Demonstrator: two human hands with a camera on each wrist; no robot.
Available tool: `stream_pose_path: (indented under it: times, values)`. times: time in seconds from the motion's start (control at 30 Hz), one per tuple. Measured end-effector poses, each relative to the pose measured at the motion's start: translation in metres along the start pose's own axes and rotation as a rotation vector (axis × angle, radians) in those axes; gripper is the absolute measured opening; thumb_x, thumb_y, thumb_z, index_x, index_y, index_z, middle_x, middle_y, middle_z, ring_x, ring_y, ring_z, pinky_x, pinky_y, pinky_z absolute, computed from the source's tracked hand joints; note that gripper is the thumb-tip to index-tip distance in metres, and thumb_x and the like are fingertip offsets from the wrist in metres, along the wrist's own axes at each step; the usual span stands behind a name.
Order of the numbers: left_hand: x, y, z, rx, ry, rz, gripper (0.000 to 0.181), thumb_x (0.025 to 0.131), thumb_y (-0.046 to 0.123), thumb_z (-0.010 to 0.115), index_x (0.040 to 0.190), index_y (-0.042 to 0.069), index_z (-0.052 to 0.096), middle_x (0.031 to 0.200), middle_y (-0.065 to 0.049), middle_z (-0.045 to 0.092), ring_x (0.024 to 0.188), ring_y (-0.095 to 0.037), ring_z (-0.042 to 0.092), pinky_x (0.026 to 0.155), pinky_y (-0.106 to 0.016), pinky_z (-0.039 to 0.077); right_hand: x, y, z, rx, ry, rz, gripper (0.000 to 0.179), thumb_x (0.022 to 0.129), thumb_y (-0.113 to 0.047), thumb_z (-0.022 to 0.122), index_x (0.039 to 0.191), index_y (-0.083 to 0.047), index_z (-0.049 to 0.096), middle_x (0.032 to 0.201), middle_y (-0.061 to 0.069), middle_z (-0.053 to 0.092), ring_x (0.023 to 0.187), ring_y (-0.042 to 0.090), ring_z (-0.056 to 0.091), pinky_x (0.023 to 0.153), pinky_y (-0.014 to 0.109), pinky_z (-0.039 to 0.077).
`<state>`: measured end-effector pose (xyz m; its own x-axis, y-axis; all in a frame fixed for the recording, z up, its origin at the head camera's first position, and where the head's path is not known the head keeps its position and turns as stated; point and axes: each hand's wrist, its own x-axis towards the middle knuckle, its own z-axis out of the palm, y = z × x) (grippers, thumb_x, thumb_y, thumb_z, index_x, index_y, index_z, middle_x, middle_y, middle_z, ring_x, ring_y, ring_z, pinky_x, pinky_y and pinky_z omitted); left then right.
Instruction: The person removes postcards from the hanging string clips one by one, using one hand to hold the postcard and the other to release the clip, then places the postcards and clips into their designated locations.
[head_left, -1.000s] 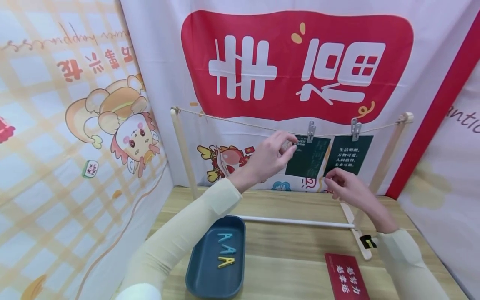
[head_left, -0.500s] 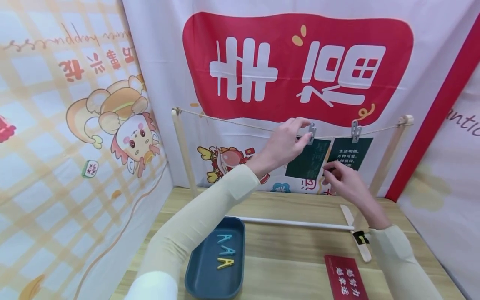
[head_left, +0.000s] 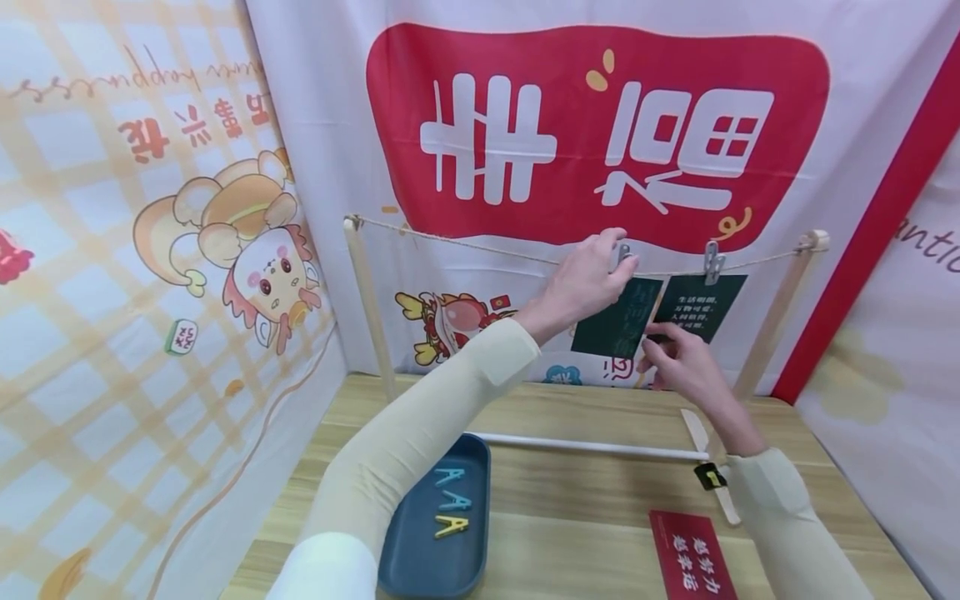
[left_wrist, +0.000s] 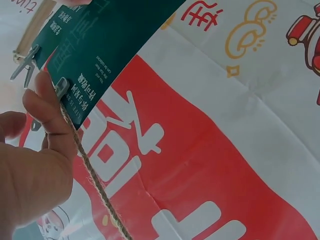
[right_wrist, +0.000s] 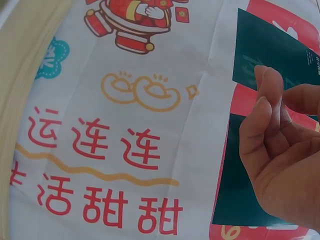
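Note:
My left hand point(head_left: 581, 279) is at the rope line and holds a grey clothespin point(left_wrist: 62, 89) between thumb and finger. This clothespin fastens the left dark green card point(head_left: 611, 325) to the line, and the hand hides much of it. My right hand point(head_left: 678, 358) has curled fingers and pinches that card by its lower right edge. In the right wrist view a fingertip overlaps the card's face. A second green card point(right_wrist: 235, 185) with white writing hangs further right under another grey clothespin point(head_left: 712, 262). The right hand covers part of that card in the head view.
Wooden posts point(head_left: 370, 308) carry the rope point(head_left: 457, 243), with a white bar point(head_left: 585, 446) low between them. A blue tray point(head_left: 480, 542) contains several small clothespins point(head_left: 453, 500). On the wooden table point(head_left: 570, 517) lies a red card point(head_left: 693, 554). Printed cloth stands behind and left.
My left hand has moved right along the line to the left card's clothespin. My right hand has shifted slightly left and up to that card's edge. The glare on the card has changed.

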<state>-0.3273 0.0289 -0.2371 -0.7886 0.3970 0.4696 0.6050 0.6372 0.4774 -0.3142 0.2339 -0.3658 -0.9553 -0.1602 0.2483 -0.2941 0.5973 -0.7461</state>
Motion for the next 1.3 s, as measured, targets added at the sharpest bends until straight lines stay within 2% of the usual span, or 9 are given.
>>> stream_pose_path:
  times: [0.13,0.3,0.47,0.57,0.97,1.3]
  values:
    - [0.000,0.001,-0.001,-0.070,-0.031,-0.045,0.052,0.097,0.035,0.059,0.143,0.016,0.042,0.101,0.002,0.065,0.066,-0.001,0.062,0.063,-0.010,0.052,0.003,0.000,0.003,0.000,0.002,0.017,0.050,0.101,-0.036,0.052,0.139,-0.004,0.045,0.093,0.021,0.070,0.061,0.024,0.066,0.059,0.027,0.058]
    - [0.000,0.006,0.001,-0.090,-0.062,-0.096,0.049,0.098,0.037,0.057,0.141,0.017,0.044,0.094,0.004,0.064,0.067,0.000,0.063,0.063,-0.011,0.053,0.005,-0.001,0.007,-0.018,0.016,0.017,0.042,0.101,-0.036,0.052,0.129,-0.005,0.052,0.094,0.023,0.070,0.061,0.025,0.065,0.058,0.027,0.057]
    - [-0.001,0.008,0.001,-0.097,-0.064,-0.096,0.041,0.100,0.035,0.054,0.136,0.017,0.048,0.084,0.005,0.062,0.067,-0.001,0.063,0.062,-0.009,0.051,0.005,-0.003,0.010,-0.024,0.023,-0.007,0.033,0.101,-0.037,0.053,0.113,-0.007,0.057,0.089,0.018,0.070,0.060,0.023,0.064,0.058,0.027,0.057]
    - [-0.002,0.009,0.001,-0.099,-0.054,-0.091,0.039,0.100,0.034,0.054,0.135,0.017,0.049,0.084,0.005,0.062,0.067,-0.001,0.063,0.062,-0.009,0.051,0.005,-0.004,0.010,-0.017,0.023,-0.020,0.032,0.100,-0.038,0.053,0.109,-0.007,0.058,0.086,0.015,0.069,0.060,0.023,0.063,0.058,0.027,0.057]
    - [-0.002,0.009,0.000,-0.108,-0.052,-0.078,0.037,0.099,0.033,0.056,0.133,0.017,0.053,0.088,0.004,0.063,0.067,-0.003,0.062,0.061,-0.009,0.051,0.003,-0.006,0.012,-0.014,0.031,-0.028,0.033,0.100,-0.039,0.053,0.108,-0.008,0.058,0.088,0.014,0.068,0.062,0.022,0.062,0.059,0.026,0.057]
    - [-0.003,0.008,0.000,-0.122,-0.039,-0.033,0.029,0.099,0.031,0.056,0.124,0.016,0.053,0.095,0.003,0.064,0.067,-0.003,0.063,0.064,-0.009,0.051,0.000,-0.009,0.011,-0.026,0.050,-0.031,0.034,0.100,-0.041,0.053,0.107,-0.009,0.059,0.089,0.012,0.068,0.070,0.034,0.066,0.055,0.028,0.055]
